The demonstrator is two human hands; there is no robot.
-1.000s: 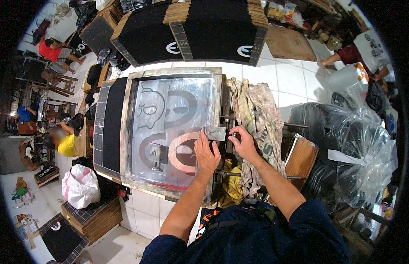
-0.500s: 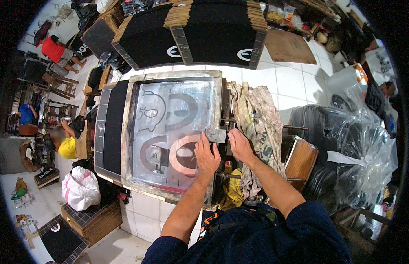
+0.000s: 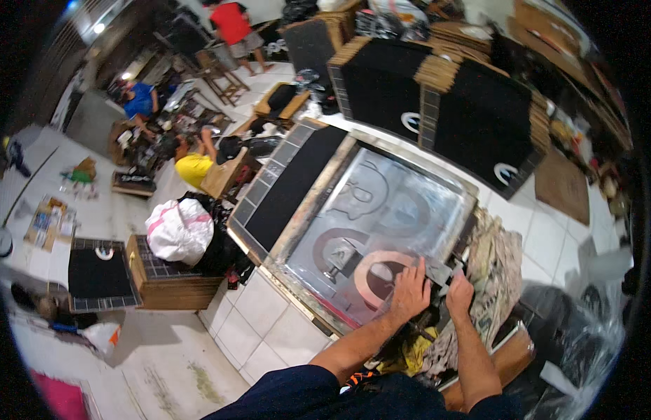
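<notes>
The left grip (image 3: 411, 292) is a bare hand with its back facing up. Its fingers (image 3: 413, 273) are long and a bit spread, and its thumb points out on the right side. The left wrist (image 3: 394, 318) is just below the left grip, and the left arm (image 3: 360, 343) slants up to it from the lower left. The right grip (image 3: 459, 295) is just to the right of the left grip, not touching it. Its fingers are curled in, with the tips hard to see. The right arm (image 3: 477, 364) is below and right of the left grip, nearly straight up.
</notes>
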